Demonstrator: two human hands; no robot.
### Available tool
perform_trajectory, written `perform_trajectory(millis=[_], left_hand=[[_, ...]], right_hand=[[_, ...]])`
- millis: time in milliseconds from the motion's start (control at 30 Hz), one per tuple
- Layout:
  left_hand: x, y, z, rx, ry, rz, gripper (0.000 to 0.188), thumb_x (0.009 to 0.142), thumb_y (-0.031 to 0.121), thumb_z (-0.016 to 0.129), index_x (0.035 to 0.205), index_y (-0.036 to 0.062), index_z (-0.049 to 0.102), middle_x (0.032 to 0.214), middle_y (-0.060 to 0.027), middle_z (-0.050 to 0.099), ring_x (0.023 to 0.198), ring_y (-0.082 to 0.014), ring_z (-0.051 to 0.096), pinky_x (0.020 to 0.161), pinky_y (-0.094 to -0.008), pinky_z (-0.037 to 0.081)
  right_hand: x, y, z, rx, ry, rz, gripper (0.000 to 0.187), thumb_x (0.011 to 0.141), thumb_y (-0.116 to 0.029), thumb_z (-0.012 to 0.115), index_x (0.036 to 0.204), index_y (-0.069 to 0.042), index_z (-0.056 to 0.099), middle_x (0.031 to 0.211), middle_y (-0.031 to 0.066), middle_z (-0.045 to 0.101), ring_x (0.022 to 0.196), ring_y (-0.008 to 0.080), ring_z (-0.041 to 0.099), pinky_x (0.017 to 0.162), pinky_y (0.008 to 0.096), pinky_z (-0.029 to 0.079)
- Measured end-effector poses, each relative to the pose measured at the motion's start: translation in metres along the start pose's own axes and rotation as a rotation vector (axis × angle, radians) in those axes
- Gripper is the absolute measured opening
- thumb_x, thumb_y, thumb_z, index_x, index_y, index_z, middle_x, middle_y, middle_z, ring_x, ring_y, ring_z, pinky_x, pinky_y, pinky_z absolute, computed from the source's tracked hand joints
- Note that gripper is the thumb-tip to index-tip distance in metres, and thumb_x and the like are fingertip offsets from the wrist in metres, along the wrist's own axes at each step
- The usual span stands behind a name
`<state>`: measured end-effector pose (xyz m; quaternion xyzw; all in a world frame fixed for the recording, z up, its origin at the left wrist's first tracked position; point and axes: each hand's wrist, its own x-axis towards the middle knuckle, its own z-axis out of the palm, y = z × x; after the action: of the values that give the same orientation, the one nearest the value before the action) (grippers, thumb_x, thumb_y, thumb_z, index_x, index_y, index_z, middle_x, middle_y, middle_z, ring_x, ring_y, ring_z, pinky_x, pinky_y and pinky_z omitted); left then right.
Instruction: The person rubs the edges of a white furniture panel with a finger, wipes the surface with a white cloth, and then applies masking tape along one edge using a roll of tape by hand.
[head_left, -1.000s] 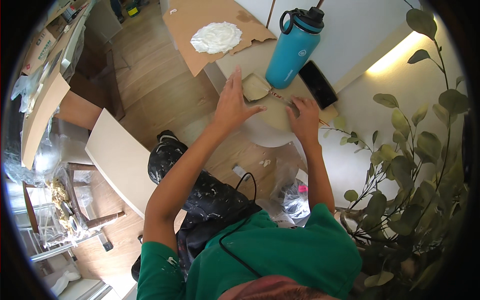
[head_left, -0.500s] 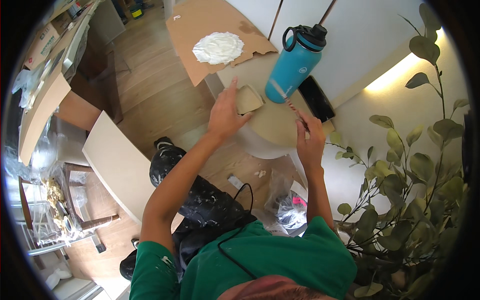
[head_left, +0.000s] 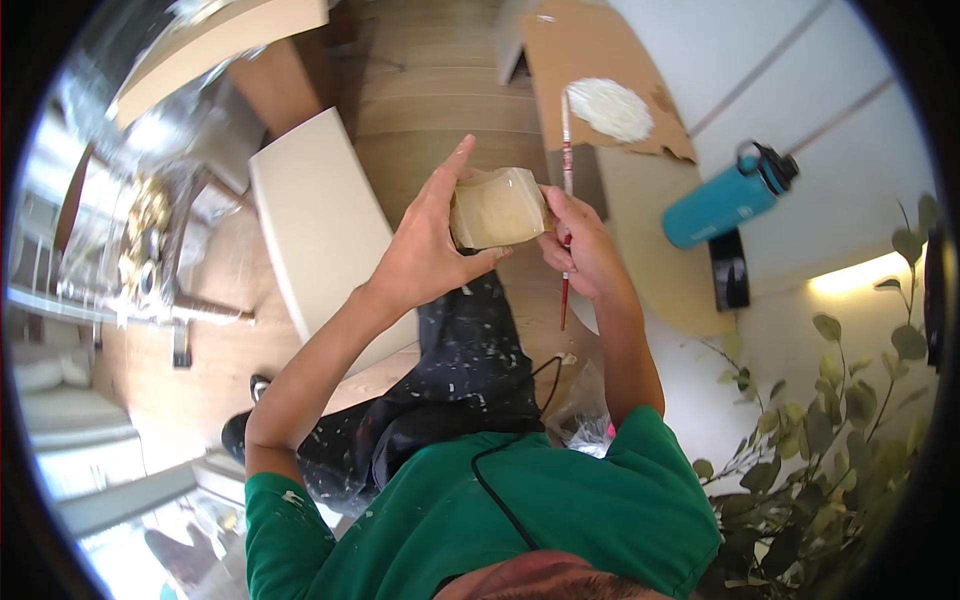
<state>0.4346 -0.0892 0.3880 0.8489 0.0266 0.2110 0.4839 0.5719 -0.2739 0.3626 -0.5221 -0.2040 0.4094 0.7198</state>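
A small square translucent tub is held up in front of me, tilted so that its pale inside faces me. My left hand grips its left side, thumb along the lower edge and index finger stretched away from it. On the other side my right hand touches the tub's right edge with its fingertips. That same hand holds a thin paintbrush with a red handle, upright, its pale tip pointing away from me. Beyond it, a white paste patch lies on a cardboard sheet.
On the curved cream ledge at right stand a teal bottle and a dark phone. A leafy plant fills the lower right. To the left are a pale panel and a plastic-wrapped chair.
The tub has been lifted off the ledge by my left hand and brought toward me. My right hand has moved left to meet it, still holding the paintbrush. The view has swung left.
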Motion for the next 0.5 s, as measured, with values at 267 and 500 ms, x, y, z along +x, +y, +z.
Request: perform_trajectory(millis=[267,500], left_hand=[[-0.099,-0.027,-0.104,-0.28,0.342,-0.183,0.112,0.08,0.018,0.087,0.162,0.0039,0.012,0.149,-0.0223,0.045,0.133,-0.0338,0.05,0.108,-0.0419,0.046],[-0.164,-0.046,-0.171,-1.199,0.79,-0.385,0.092,0.1,0.069,0.039,0.159,0.0008,0.019,0.153,-0.0215,0.044,0.14,-0.0335,0.046,0.116,-0.0471,0.036]], right_hand=[[0.066,0.044,0.132,-0.039,-0.424,0.183,0.037,0.108,-0.042,0.051,0.098,-0.007,0.059,0.063,-0.0059,0.046,0.043,0.002,0.032,0.039,0.021,0.024],[0.096,0.079,0.243,-0.17,-0.566,0.291,0.035,0.107,-0.04,0.054,0.092,-0.009,0.057,0.06,-0.0064,0.041,0.043,0.0033,0.032,0.04,0.0226,0.024]])
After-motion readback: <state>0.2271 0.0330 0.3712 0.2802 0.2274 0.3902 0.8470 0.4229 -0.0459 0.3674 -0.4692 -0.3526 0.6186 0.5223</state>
